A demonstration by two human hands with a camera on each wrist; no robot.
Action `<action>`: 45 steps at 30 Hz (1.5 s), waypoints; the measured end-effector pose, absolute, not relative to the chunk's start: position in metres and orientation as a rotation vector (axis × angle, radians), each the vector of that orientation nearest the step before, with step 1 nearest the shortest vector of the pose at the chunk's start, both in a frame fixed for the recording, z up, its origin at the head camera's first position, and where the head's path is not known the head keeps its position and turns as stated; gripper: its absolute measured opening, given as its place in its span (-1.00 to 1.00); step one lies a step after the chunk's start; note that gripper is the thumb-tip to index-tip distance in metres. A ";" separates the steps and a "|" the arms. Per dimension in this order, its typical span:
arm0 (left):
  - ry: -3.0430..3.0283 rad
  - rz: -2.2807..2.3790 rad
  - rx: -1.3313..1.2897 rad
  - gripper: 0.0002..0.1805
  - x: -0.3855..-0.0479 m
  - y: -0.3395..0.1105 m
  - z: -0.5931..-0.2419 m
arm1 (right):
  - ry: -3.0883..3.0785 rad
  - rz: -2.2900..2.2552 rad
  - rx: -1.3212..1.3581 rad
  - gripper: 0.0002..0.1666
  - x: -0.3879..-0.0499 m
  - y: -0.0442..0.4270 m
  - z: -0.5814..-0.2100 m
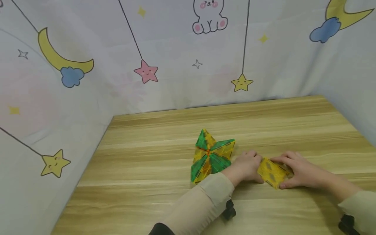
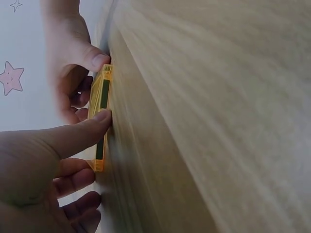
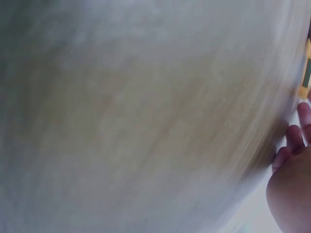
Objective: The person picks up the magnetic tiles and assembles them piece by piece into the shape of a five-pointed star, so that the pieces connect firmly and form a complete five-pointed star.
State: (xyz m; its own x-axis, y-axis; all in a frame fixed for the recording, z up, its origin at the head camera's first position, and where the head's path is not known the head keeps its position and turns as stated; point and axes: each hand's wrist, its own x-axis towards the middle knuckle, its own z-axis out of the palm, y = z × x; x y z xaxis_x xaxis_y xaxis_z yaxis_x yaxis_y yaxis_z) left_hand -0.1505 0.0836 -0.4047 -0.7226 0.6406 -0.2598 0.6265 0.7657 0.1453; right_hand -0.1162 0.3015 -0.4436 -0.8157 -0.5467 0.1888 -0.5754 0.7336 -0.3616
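Observation:
A yellow translucent magnetic tile piece lies on the table between both hands, right of centre in the head view. From its left side my left hand grips it; in the left wrist view the thumb presses the long edge of the yellow piece with fingers behind it. The right hand holds the opposite side, thumb and fingers spread around the tile. Beside the left hand lies a star-like shape of green and yellow tiles, its lower right partly hidden by that hand. Only an edge of the yellow piece shows in the right wrist view.
The wood-grain table spreads around the hands. Behind it and at both sides hangs a pale cloth printed with stars, moons and a bear-like figure. Dark straps with small devices sit at the wrists.

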 end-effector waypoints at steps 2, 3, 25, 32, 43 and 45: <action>2.675 0.061 0.988 -0.25 -0.150 0.084 -0.405 | -2.864 0.649 0.920 -0.03 -0.116 0.301 -0.443; 2.678 0.060 0.993 -0.25 -0.151 0.084 -0.405 | -2.863 0.656 0.912 -0.03 -0.116 0.301 -0.443; 2.256 1.033 0.625 -0.39 -0.160 0.081 -0.398 | -2.940 1.389 0.518 -0.39 -0.118 0.289 -0.425; 2.033 1.369 0.490 -0.49 -0.169 0.053 -0.386 | -2.922 1.668 0.380 -0.40 -0.129 0.278 -0.407; 1.963 1.538 0.501 -0.56 -0.187 -0.003 -0.378 | -2.828 1.868 0.532 -0.35 -0.157 0.232 -0.395; 1.979 1.564 0.493 -0.58 -0.189 -0.012 -0.377 | -2.824 1.873 0.570 -0.34 -0.160 0.224 -0.393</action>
